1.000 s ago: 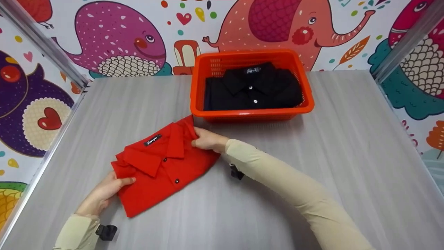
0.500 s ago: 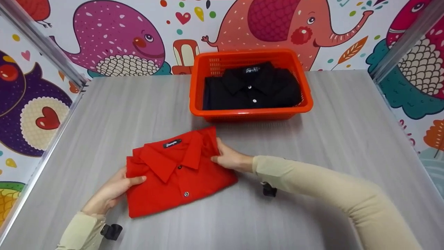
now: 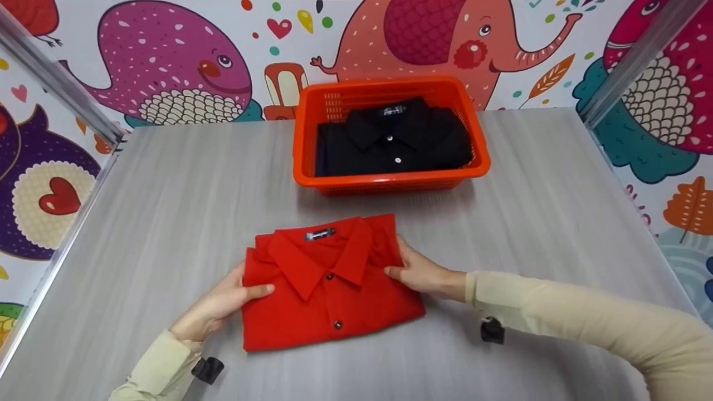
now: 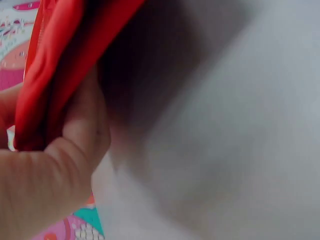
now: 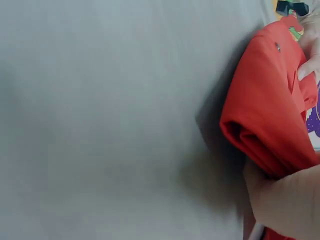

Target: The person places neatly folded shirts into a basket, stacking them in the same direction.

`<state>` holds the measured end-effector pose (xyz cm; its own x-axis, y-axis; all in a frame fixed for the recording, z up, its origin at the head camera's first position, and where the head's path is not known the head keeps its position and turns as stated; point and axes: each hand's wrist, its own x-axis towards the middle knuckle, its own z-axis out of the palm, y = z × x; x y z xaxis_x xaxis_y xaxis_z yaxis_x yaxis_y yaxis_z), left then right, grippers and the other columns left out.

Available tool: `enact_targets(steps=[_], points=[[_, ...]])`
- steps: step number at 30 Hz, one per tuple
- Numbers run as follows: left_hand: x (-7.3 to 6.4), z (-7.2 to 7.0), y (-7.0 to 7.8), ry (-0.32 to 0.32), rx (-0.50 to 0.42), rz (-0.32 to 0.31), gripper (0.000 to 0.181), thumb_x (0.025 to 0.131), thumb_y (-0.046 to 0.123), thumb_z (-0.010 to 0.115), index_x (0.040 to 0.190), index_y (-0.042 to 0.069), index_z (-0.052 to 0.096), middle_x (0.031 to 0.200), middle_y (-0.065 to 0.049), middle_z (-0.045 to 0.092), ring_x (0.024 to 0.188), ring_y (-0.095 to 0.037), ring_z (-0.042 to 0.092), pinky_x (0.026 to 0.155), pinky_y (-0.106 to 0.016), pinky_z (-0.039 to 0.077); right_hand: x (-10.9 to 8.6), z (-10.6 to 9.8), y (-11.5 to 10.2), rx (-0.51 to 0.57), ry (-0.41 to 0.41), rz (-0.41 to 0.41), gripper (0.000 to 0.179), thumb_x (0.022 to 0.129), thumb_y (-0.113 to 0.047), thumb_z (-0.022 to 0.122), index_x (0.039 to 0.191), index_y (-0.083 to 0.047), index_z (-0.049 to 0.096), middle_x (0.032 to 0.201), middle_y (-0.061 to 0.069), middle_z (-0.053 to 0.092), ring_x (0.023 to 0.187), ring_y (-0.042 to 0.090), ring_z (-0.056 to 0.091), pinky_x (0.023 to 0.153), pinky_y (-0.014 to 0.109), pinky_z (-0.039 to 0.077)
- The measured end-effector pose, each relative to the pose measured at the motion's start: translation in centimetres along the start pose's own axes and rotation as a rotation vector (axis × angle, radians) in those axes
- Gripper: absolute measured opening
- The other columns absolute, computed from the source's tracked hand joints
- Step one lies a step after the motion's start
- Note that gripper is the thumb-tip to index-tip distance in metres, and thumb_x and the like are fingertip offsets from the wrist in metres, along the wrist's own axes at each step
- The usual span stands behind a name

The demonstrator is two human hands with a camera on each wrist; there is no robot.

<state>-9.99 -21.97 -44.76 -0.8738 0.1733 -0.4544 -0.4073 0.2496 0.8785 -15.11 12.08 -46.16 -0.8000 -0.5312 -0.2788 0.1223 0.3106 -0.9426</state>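
Observation:
A folded red collared shirt (image 3: 312, 312) with dark buttons and a black neck label lies between my two hands in the head view. My left hand (image 3: 225, 298) grips its left edge, thumb on top and fingers underneath. On the opposite edge my right hand (image 3: 426, 272) pinches the cloth the same way. In the left wrist view the layered red cloth (image 4: 55, 65) sits between thumb and fingers, with a shadow beneath it. The right wrist view shows the shirt's folded layers (image 5: 265, 95) above the grey surface, the right fingers tucked below them.
Behind the shirt an orange plastic basket (image 3: 390, 181) stands on the grey table (image 3: 211, 184), holding a folded black shirt (image 3: 429, 142) with white buttons. Printed cartoon panels (image 3: 184, 55) and metal posts (image 3: 640, 61) border the table at the back and sides.
Both hands have carried the red shirt to the right and turned it clockwise, so its tilt is smaller. It now lies in front of the basket. The head view has shifted slightly.

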Motion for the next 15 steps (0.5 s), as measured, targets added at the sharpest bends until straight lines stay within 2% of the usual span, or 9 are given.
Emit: enact_targets(steps=[8,12,15], points=[[0.8,2.6,1.2,-0.053,-0.03,0.065,0.068,0.089,0.004,0.064,0.146,-0.002,0.028,0.129,-0.014,0.052,0.112,-0.026,0.05,0.1,-0.045,0.034,-3.5,-2.5,0.0,0.125,0.025,0.048,0.077,0.094,0.004,0.046,0.147,0.01,-0.011,0.157,0.024,-0.007,0.143,0.035,-0.008,0.114,0.049,-0.002],[1.2,3.4,2.4,-0.089,-0.022,0.098,0.068,0.089,0.004,0.064,0.146,-0.002,0.028,0.131,-0.015,0.052,0.114,-0.027,0.05,0.102,-0.046,0.033,-4.8,-4.1,-0.2,0.15,0.035,0.039,0.079,0.095,0.004,0.047,0.147,0.009,-0.012,0.157,0.023,-0.007,0.143,0.034,-0.008,0.114,0.049,0.0],[1.4,4.0,3.3,-0.103,-0.025,0.117,0.065,0.089,0.004,0.064,0.145,-0.001,0.03,0.128,-0.015,0.053,0.112,-0.027,0.051,0.101,-0.045,0.034,-5.7,-5.2,-0.3,0.154,0.051,0.007,0.079,0.095,0.004,0.048,0.149,0.007,-0.009,0.158,0.022,-0.002,0.144,0.034,-0.002,0.114,0.048,0.003]])
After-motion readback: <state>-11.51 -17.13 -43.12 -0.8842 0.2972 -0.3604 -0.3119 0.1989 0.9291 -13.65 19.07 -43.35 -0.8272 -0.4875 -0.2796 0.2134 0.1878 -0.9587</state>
